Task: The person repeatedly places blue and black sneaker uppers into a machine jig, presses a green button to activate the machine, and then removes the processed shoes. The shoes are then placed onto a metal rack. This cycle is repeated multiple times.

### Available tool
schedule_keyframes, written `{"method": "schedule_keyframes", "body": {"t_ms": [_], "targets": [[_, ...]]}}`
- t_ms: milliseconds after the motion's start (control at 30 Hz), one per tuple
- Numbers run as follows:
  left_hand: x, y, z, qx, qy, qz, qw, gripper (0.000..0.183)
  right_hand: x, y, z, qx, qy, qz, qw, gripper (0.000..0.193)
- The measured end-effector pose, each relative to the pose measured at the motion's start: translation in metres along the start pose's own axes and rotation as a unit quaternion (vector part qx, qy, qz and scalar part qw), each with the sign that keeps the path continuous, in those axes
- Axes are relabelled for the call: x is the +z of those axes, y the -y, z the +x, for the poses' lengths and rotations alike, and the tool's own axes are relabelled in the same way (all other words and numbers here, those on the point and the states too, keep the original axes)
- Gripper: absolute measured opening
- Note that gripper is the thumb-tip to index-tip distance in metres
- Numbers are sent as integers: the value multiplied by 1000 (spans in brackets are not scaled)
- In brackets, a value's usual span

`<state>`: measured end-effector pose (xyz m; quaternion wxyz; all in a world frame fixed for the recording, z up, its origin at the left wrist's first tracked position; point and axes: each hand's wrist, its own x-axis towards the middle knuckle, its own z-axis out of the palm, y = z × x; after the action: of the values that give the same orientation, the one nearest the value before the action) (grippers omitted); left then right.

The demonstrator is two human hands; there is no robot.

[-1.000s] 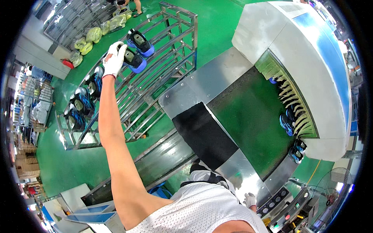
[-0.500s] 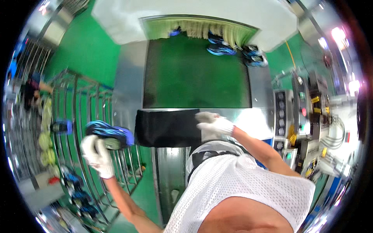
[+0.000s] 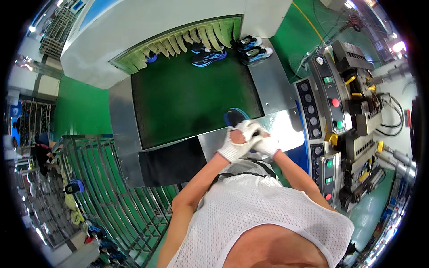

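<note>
A dark blue sports shoe (image 3: 235, 117) is in front of me, its toe pointing away over the near edge of the green conveyor belt (image 3: 192, 102). My left hand (image 3: 236, 143), in a white knit glove, is closed on the shoe from the left. My right hand (image 3: 265, 142), gloved alike, is closed at the shoe's heel end, close against the left hand. The gloves hide most of the shoe's upper. Left of my hands, a black cloth (image 3: 172, 161) lies over the steel edge of the conveyor.
Several shoes stand by the fringed curtain (image 3: 178, 42) of the white machine, and a white-and-black pair (image 3: 254, 52) is on the steel border. A metal tube rack (image 3: 120, 187) stands at left. Control boxes with buttons (image 3: 330, 94) line the right side.
My left hand has brought the shoe from the rack at left to in front of my body, where my right hand now holds it too. My view has turned.
</note>
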<state>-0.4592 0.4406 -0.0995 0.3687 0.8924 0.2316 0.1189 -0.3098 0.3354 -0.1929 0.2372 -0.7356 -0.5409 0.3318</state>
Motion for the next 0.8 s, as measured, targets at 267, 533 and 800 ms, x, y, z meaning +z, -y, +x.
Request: {"method": "schedule_keyframes", "body": {"t_ms": [267, 533, 800], "targets": [[-19, 46, -31, -79, -190, -1, 979, 54, -51, -99, -26, 316, -239, 224, 890, 77], [-144, 151, -279, -401, -491, 186, 751, 54, -33, -243, -2, 413, -145, 94, 894, 65], [-334, 222, -485, -500, -632, 306, 507, 81, -54, -169, -18, 408, -270, -138, 861, 75]]}}
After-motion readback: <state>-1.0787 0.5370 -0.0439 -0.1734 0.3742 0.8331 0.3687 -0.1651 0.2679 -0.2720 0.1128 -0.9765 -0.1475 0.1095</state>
